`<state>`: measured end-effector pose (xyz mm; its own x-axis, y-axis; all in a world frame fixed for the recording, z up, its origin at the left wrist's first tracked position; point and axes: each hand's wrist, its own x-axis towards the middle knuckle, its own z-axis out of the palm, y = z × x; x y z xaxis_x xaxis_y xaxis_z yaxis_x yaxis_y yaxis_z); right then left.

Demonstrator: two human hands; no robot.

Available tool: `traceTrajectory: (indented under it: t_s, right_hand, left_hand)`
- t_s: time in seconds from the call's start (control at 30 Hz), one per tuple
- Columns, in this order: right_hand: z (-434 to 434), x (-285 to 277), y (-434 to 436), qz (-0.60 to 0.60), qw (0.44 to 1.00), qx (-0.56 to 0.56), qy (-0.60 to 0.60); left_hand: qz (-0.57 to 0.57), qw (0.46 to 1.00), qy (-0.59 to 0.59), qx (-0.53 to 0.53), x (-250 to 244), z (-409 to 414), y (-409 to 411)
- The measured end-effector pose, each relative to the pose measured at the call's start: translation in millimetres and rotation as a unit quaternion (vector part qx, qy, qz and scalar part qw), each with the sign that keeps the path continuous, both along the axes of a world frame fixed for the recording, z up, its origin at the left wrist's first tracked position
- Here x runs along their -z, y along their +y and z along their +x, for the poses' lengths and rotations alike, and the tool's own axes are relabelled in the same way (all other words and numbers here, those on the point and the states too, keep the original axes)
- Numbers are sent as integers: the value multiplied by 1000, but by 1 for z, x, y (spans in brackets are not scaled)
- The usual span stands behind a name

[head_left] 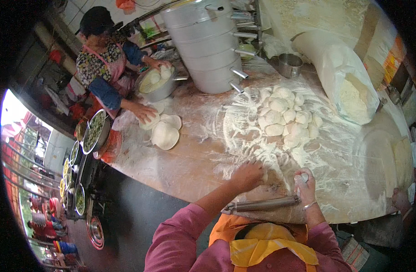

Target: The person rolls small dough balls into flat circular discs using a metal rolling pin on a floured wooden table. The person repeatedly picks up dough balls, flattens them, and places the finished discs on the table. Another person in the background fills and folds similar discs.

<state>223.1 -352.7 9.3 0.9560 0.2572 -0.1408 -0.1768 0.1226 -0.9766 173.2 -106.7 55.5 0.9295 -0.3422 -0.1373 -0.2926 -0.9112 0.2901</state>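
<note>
My left hand [250,176] rests low over loose flour [242,149] on the wooden table, its fingers bent down; what lies under them is hidden. My right hand [305,190], wearing a bracelet, closes around a small white piece [303,177] that looks like dough. A metal-coloured rolling pin [267,204] lies along the near table edge, one end beside my right wrist. Beyond my hands sits a heap of dough balls [286,114] dusted with flour.
A tall stacked aluminium steamer [204,51] stands at the back, handles jutting out. Right of it are a metal cup [290,64] and an open flour sack [354,91]. Across the table [191,170], a co-worker [104,64] handles flat dough rounds [165,132] and a pot [155,88].
</note>
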Motion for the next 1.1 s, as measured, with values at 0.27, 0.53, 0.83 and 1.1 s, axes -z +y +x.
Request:
traceTrajectory:
  t_s: [0.27,0.53,0.83,1.1]
  right_hand:
    - [4,-7,5,-9,999,-8,-32]
    - [1,-3,1,-16,1000,-2,-19]
    - [-1,-7,8,-39,996,-2,-79]
    - [4,2,1,-57,998,-12,-31]
  left_hand:
    - [-66,992,-104,-24,33,-14,-29]
    - [-26,993,-116,12,34,-14,-35]
    - [69,995,-64,-27,33,-1,-52]
    - [52,996,-32,-60,33,12,-58]
